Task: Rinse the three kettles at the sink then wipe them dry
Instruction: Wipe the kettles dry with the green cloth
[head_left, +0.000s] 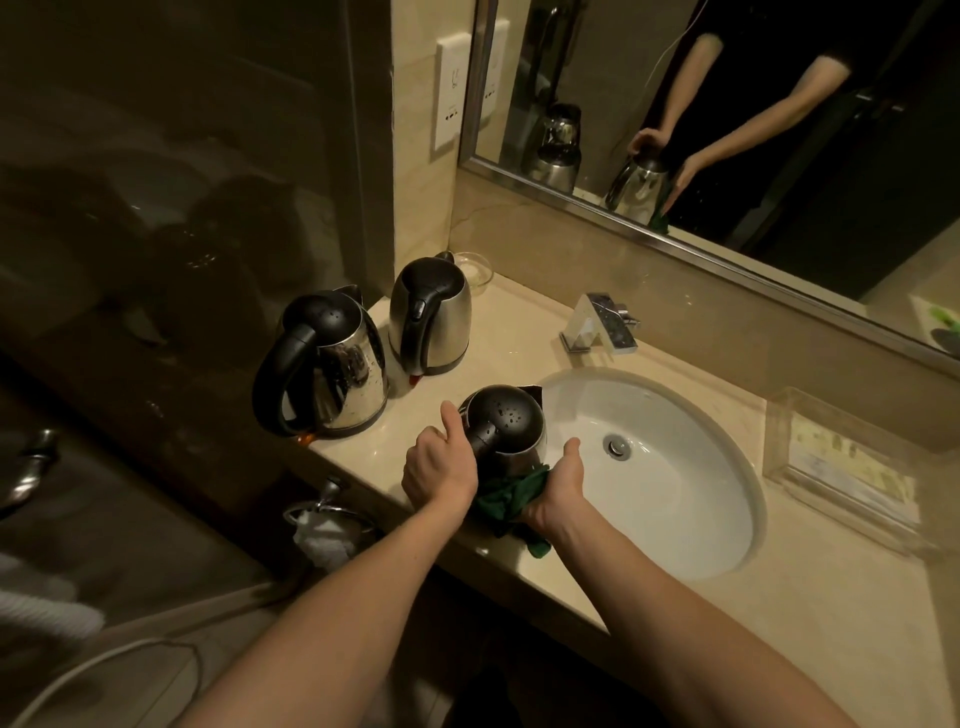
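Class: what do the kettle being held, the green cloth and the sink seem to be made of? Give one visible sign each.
The kettle: body looks like polished steel, with mirror-like reflections; lid and handle are black, probably plastic. The cloth: soft fabric, bunched in folds. The sink: glossy white, probably ceramic, smooth with soft highlights.

Left forearm (317, 618): bare, reaching from the near left toward the far right.
Left grip (439, 467): fingers curled round the kettle (511, 421) handle, thumb raised.
Right forearm (691, 618): bare, reaching from the near right toward the far left.
Right grip (558, 493): palm on the cloth (506, 496) against the kettle, thumb raised, fingers hidden.
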